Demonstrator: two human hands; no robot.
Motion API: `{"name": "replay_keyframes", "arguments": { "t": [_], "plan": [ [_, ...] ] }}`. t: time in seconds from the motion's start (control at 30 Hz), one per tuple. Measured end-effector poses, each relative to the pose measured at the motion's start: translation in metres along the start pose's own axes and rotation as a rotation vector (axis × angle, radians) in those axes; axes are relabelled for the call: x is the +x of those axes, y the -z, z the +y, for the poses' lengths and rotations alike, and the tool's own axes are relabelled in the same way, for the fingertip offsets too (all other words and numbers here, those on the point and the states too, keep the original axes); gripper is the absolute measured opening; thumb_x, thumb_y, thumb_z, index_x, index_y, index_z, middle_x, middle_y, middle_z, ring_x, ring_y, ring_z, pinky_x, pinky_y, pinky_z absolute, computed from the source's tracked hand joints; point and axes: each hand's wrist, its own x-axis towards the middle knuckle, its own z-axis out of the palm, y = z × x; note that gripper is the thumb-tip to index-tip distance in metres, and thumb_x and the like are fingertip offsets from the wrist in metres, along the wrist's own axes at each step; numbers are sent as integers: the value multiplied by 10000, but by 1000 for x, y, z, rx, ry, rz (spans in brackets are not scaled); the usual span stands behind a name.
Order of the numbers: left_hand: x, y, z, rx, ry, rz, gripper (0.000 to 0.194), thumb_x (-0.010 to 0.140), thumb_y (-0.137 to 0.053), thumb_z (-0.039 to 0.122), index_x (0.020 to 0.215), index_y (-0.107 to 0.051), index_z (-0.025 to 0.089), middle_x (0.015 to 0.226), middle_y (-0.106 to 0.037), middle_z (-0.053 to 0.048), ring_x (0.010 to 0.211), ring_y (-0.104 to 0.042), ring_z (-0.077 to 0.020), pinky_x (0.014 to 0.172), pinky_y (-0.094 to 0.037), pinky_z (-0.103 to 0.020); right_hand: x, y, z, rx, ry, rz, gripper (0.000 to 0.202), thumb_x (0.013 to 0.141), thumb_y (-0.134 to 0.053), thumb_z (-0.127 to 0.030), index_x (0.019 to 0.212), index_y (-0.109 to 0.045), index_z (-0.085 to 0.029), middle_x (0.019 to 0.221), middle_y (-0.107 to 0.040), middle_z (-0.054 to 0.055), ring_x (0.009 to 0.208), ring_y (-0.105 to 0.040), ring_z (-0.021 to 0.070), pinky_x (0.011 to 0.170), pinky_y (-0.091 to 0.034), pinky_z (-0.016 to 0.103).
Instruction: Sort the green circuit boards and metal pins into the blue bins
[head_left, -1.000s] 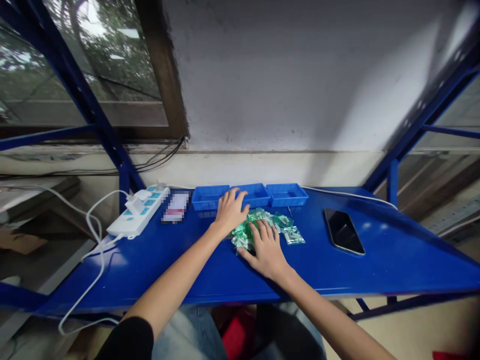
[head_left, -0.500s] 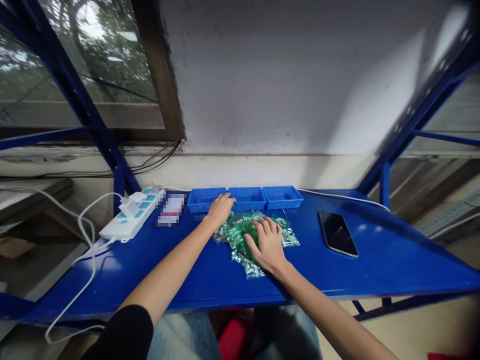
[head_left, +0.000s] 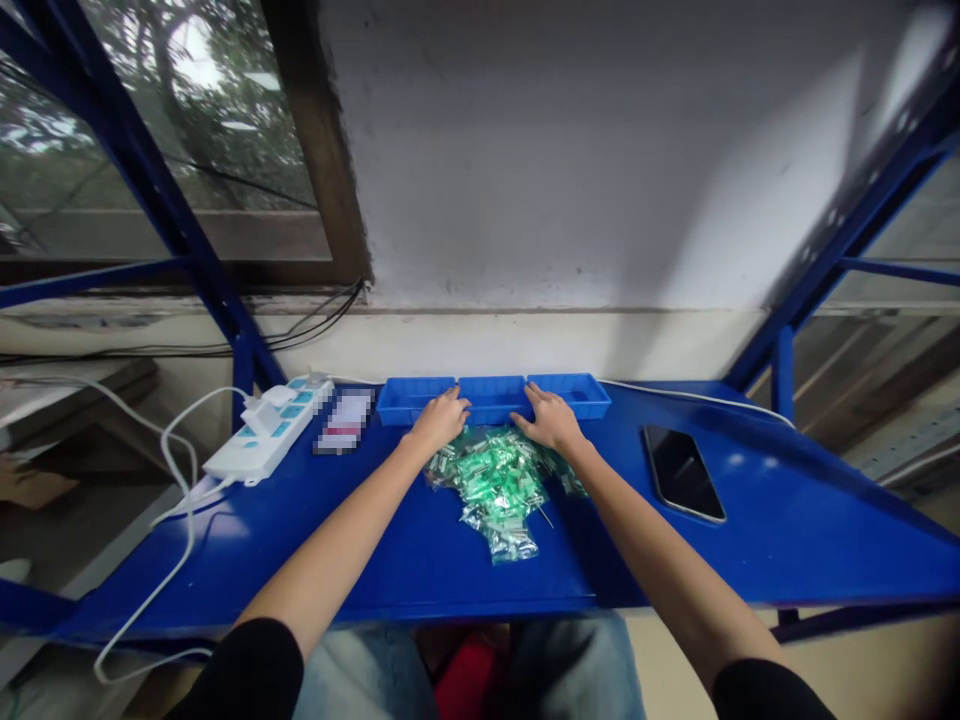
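Three trays (head_left: 491,411) behind the packet pile (head_left: 499,475) look light, stiff, best held by rims; left hand (head_left: 442,419) and right hand (head_left: 550,418) touch them, whether clamped I cannot tell.

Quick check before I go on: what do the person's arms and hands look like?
The left grip and right grip are bare hands: no gloves, and no rings or watches that I can see. The forearms are bare too, without cables or markings in view. Black sleeves end near the elbows; both run out of the frame at the bottom.
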Motion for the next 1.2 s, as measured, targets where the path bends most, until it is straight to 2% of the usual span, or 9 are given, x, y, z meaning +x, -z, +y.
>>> {"name": "replay_keyframes", "arguments": {
  "t": [0.13, 0.33, 0.63, 0.77, 0.87, 0.97, 1.07, 1.13, 1.2],
  "plan": [
    [-1, -1, -2, -7, -21, 10, 282, 898, -455, 215, 1123, -623, 197, 1300, -508, -108, 1198, -499, -235, 990, -413, -326, -1, -1, -2, -7, 5, 12, 539, 862, -471, -416, 1289, -474, -87, 1360, -462, 175, 1157, -522, 279, 983, -357, 377],
    [-8, -1, -1, -4, -41, 17, 264, 892, -461, 204, 1084, -639, 171, 1292, -515, -133, 1218, -481, -256, 999, -406, -354, -4, 3, -12, 6, -10, 59, 559, 882, -417, -531, 1209, -545, -97, 1298, -522, 190, 1164, -523, 274, 984, -365, 391],
    [-16, 1, -4, -53, -59, 10, 267, 890, -461, 217, 1086, -636, 166, 1320, -506, -135, 1231, -473, -256, 1008, -401, -368, -12, 10, -21, 70, -74, 86, 504, 917, -344, -512, 1133, -610, -143, 1223, -591, 160, 1064, -598, 268, 908, -434, 393],
    [-17, 10, -6, -100, -66, 9, 339, 892, -445, 221, 1208, -563, 180, 1365, -467, -125, 1265, -434, -242, 1023, -388, -369, -13, 9, -20, 116, -78, 119, 477, 923, -356, -475, 1140, -612, -135, 1210, -603, 142, 1164, -528, 256, 984, -389, 397],
    [-30, 18, -9, -207, -121, 114, 401, 885, -387, 128, 1258, -506, 213, 1387, -449, -65, 1293, -390, -188, 1054, -350, -349, -16, 15, -19, 145, -92, 196, 460, 925, -366, -444, 1154, -600, -122, 1218, -590, 135, 1269, -407, 254, 1033, -340, 404],
    [-56, 20, -18, -382, -138, 229, 440, 831, -327, 26, 1129, -580, 227, 1149, -616, -24, 1105, -538, -146, 979, -409, -313, -21, 27, -20, 227, -140, 385, 427, 912, -395, -427, 1139, -595, -124, 1163, -586, 146, 1220, -432, 261, 1008, -361, 417],
    [-78, 17, -29, -472, -37, 257, 381, 840, -325, 64, 1010, -627, 223, 1000, -639, -27, 884, -598, -145, 812, -466, -277, -27, 38, -28, 333, -178, 493, 368, 902, -417, -409, 1099, -590, -151, 1072, -598, 136, 1056, -537, 245, 921, -427, 406],
    [-84, 16, -34, -486, 52, 222, 314, 868, -369, 156, 1051, -615, 220, 960, -631, -31, 725, -584, -135, 684, -463, -257, -29, 41, -35, 382, -192, 489, 337, 901, -416, -396, 1074, -587, -162, 1038, -606, 126, 999, -562, 239, 885, -445, 398],
    [-84, 15, -36, -488, 108, 113, 321, 871, -432, 263, 1162, -563, 227, 863, -624, -12, 593, -536, -118, 581, -424, -236, -31, 40, -44, 417, -203, 453, 319, 902, -414, -391, 1042, -590, -164, 1014, -613, 119, 968, -574, 239, 865, -453, 391]
  ]
}}
